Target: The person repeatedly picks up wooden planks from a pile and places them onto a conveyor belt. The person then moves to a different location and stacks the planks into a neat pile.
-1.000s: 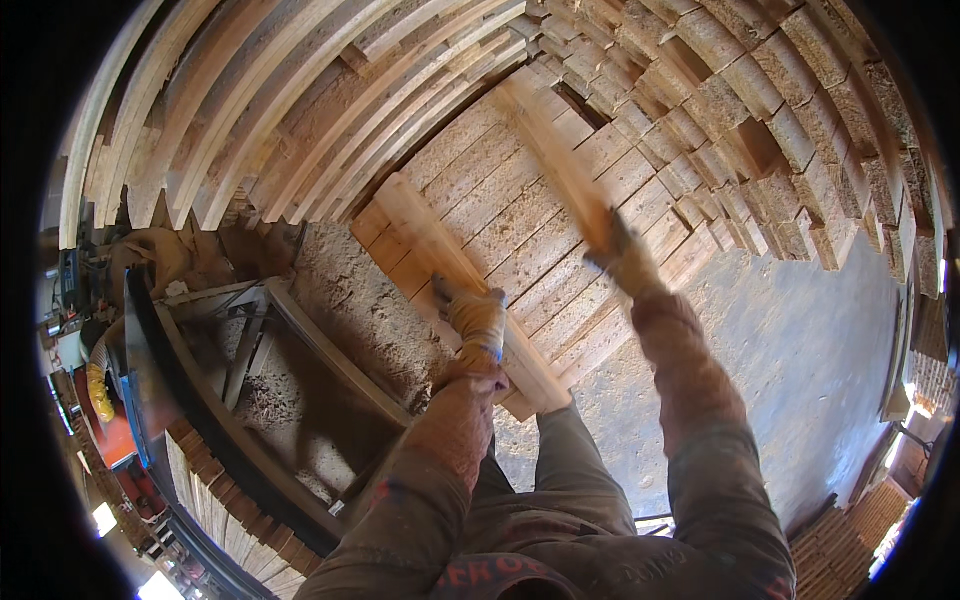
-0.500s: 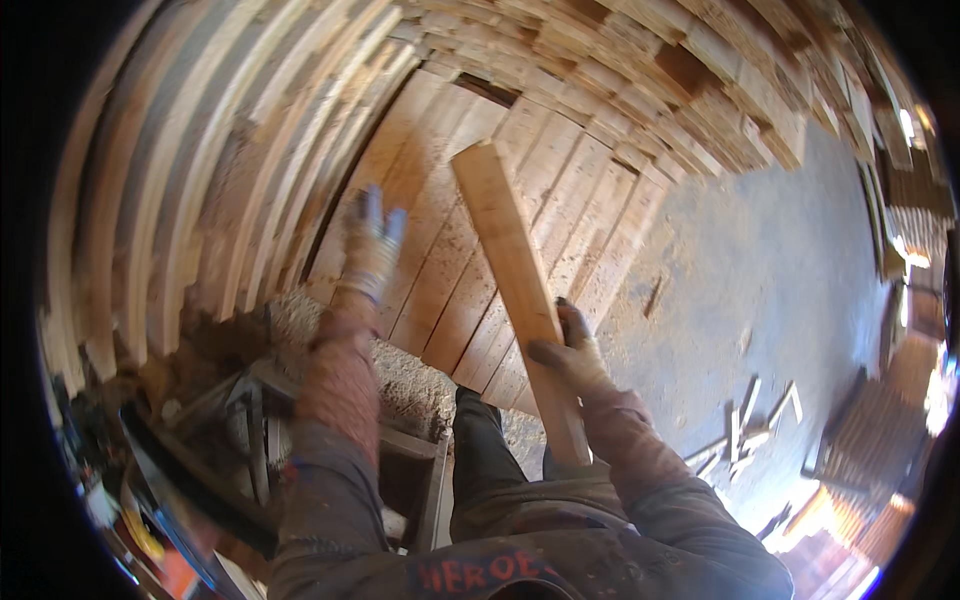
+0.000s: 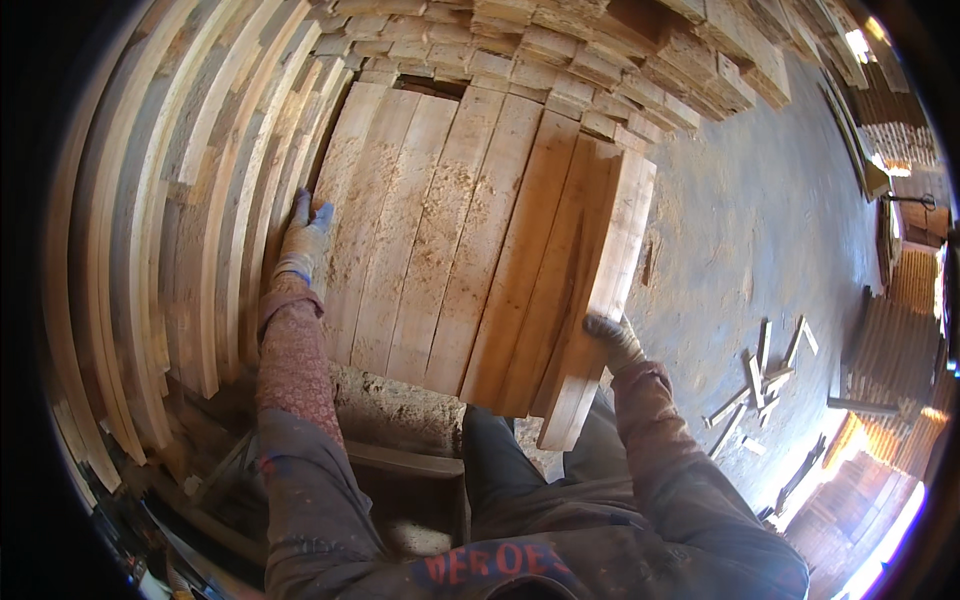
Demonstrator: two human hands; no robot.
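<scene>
A row of wooden boards [image 3: 415, 220] lies side by side in front of me, with sawdust scattered over the middle ones. Along the row's right side runs a lighter wooden plank [image 3: 622, 225], standing higher than the boards beside it. My right hand [image 3: 618, 340], in a dark-tipped glove, grips that plank's outer edge near its close end. At the row's left edge, beside the tall stack, is my left hand [image 3: 303, 240]. Its blue-tipped glove shows the fingers stretched out and the thumb apart, and it holds nothing.
Tall stacked timber [image 3: 210, 190] rises close on the left. More piled planks [image 3: 560, 50] close off the far side. Loose wood offcuts [image 3: 765, 380] lie on the grey floor [image 3: 730, 240] at right. A frame-like box [image 3: 405, 460] sits low before my legs.
The plank in my right hand, earlier held slanting above the boards, now lies along the row's right side. My left hand has moved left to the row's left edge.
</scene>
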